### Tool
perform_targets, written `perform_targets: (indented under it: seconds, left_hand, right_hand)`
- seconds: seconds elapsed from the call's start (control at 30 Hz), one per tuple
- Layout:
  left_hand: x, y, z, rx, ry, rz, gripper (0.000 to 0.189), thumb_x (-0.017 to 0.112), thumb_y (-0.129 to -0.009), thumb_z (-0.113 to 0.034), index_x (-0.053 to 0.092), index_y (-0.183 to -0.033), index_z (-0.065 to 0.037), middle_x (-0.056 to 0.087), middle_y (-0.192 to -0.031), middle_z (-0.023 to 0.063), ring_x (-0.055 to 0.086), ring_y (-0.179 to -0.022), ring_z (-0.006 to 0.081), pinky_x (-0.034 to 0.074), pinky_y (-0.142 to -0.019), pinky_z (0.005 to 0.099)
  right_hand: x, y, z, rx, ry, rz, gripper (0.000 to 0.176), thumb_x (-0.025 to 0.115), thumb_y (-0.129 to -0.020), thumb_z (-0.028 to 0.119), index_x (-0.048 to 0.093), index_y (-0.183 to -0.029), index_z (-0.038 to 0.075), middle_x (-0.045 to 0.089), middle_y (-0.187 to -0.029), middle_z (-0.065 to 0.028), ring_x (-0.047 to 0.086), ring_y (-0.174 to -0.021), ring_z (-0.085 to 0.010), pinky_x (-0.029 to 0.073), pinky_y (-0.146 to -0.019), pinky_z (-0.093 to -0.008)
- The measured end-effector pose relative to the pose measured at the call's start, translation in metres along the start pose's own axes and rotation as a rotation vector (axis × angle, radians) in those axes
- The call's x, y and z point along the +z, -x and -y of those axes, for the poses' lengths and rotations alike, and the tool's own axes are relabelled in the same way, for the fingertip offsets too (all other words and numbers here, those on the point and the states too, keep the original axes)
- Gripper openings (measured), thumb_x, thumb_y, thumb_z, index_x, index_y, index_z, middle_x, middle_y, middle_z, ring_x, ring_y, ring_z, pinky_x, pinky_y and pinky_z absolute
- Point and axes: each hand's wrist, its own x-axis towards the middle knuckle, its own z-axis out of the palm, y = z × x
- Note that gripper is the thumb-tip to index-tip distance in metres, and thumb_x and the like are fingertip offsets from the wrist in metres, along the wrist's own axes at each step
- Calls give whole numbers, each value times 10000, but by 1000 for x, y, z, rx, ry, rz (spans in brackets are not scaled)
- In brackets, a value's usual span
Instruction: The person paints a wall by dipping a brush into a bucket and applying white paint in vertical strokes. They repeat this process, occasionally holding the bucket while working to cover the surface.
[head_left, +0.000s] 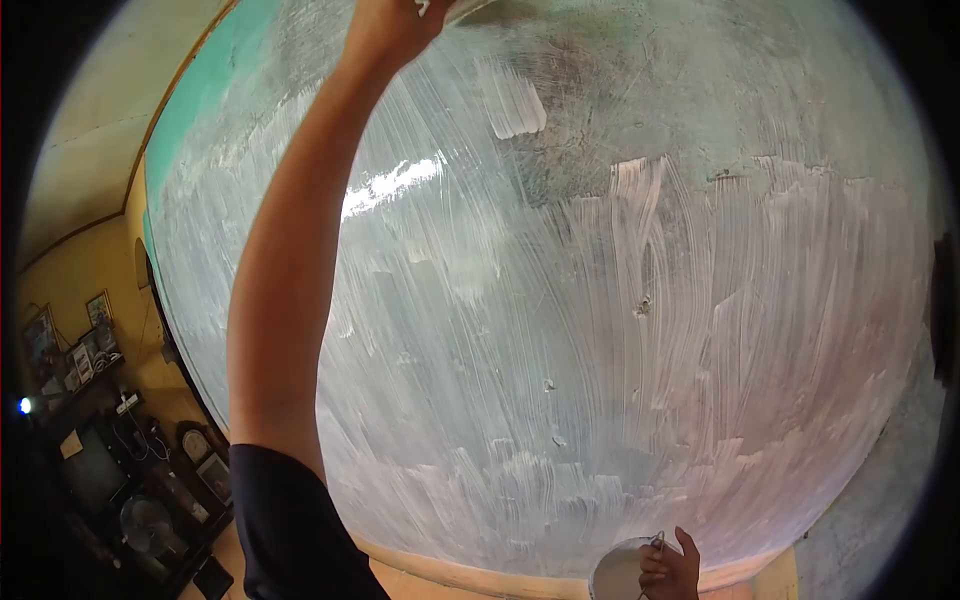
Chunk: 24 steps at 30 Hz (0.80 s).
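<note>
My left arm is raised across the view, and my left hand (400, 22) is closed high against the wall, partly cut off by the top edge. Between its fingers a pale piece of what looks like a paintbrush (466, 9) shows, mostly out of frame. Streaky white paint covers much of the wall (600, 300), with a wet shine beside my forearm. Low at the right, my right hand (672, 570) has its fingers curled at the wire handle of a bucket (594, 577), thumb up. Whitish liquid appears inside the bucket.
Bare grey-green plaster lies at the upper right, and turquoise paint (210, 85) at the upper left edge. On the left are a dark cabinet with a screen (95, 465), a fan (150, 525), a clock (195, 445) and picture frames. An orange-yellow strip runs below the wall.
</note>
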Motion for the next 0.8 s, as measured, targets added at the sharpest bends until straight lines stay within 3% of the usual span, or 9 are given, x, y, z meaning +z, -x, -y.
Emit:
perform_targets:
  seconds: [0.07,0.2,0.3,0.37,0.47,0.6,0.67,0.73,0.8]
  left_hand:
    - [16,34,13,234,-154,37,156,683,-866,-152,694,-1011,-97,723,-996,41,710,-842,259,559,-737,353]
    - [21,126,-58,339,-81,159,152,715,-801,-16,671,-929,-84,715,-977,62,708,-823,245,581,-696,311]
    - [7,157,-85,314,29,276,158,717,-795,-6,661,-930,-65,713,-985,76,713,-848,237,593,-712,322]
    - [-12,146,-98,-35,292,467,123,709,-817,-32,673,-934,-46,712,-997,86,713,-874,227,603,-756,340]
    - [-8,120,-70,-42,353,509,137,687,-834,-17,695,-969,-35,714,-996,88,708,-889,218,593,-779,349]
    - [-8,48,9,115,23,264,192,668,-843,-63,702,-1031,-46,727,-973,91,701,-892,215,553,-780,341]
    - [-15,8,39,8,-10,188,167,677,-837,-108,703,-996,-66,730,-976,74,706,-889,228,544,-793,327]
    - [-13,-18,52,27,106,24,87,583,-882,-25,645,-927,17,699,-895,96,662,-866,219,507,-736,320]
    - [-9,-24,64,80,69,-1,90,574,-878,-3,650,-924,11,697,-908,93,662,-872,213,519,-732,327]
  right_hand:
    - [-6,3,-5,-16,3,-26,424,491,-964,413,633,-956,14,546,-798,-66,489,-578,-140,458,-513,-251]
    - [-6,2,-21,-114,117,-291,272,533,-933,342,627,-891,91,517,-685,-3,437,-486,-106,416,-425,-229]
    - [-30,2,-25,-96,40,-255,280,520,-941,351,622,-878,97,508,-643,20,427,-468,-94,413,-426,-222]
    - [-47,1,-29,-84,24,-251,287,514,-947,354,619,-869,98,508,-634,23,422,-461,-91,411,-426,-225]
    - [-54,3,-40,-20,-89,-207,330,490,-968,372,617,-815,109,499,-600,40,428,-450,-81,407,-444,-231]
    - [-86,1,-50,36,-213,-71,398,478,-983,421,635,-754,136,558,-623,58,466,-468,-66,418,-497,-234]
    - [-96,-1,-55,63,-399,187,415,471,-979,480,684,-865,142,636,-709,38,514,-531,-92,436,-514,-252]
    - [-103,0,-56,116,-373,253,432,458,-977,510,690,-951,146,662,-776,22,535,-564,-116,447,-528,-262]
    - [-100,-2,-60,172,-347,319,467,445,-975,539,696,-1037,150,688,-843,5,557,-596,-140,459,-543,-272]
